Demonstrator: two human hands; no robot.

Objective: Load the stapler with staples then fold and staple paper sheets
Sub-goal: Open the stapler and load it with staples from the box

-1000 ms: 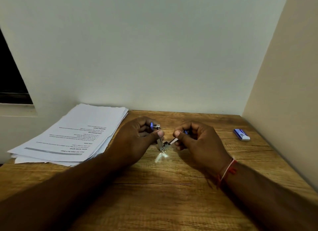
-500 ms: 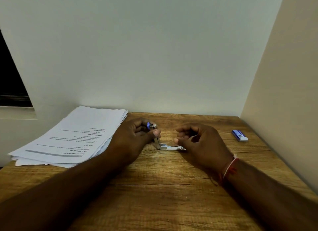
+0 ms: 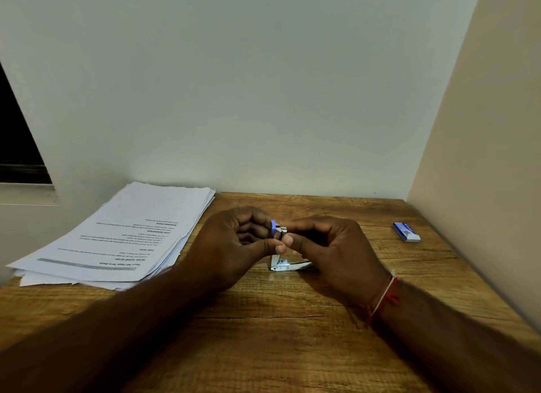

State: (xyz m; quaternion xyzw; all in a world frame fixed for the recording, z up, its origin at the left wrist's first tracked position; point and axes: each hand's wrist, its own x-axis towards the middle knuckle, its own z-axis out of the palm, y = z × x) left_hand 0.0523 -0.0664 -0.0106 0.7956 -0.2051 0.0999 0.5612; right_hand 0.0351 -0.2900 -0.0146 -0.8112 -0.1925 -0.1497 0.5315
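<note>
A wooden table [image 3: 292, 348] fills a corner between pale walls [image 3: 263, 85], with a dark window [image 3: 17, 147] cut off at the left edge. The only container is a small blue staple box [image 3: 406, 232], lying well apart on the table's right side; its contents cannot be seen. A stack of paper sheets [image 3: 140, 231] lies at the left. The stapler [image 3: 288, 265] sits mid-table, opened: its metal base lies flat and its blue-tipped arm stands upright. The left hand [image 3: 234, 246] curls round that raised arm. The right hand [image 3: 336, 252], with a red thread [image 3: 386, 293] at the wrist, pinches the arm's top between thumb and forefinger. Its palm hides the base's far end, and whether any staples are held cannot be made out.
</note>
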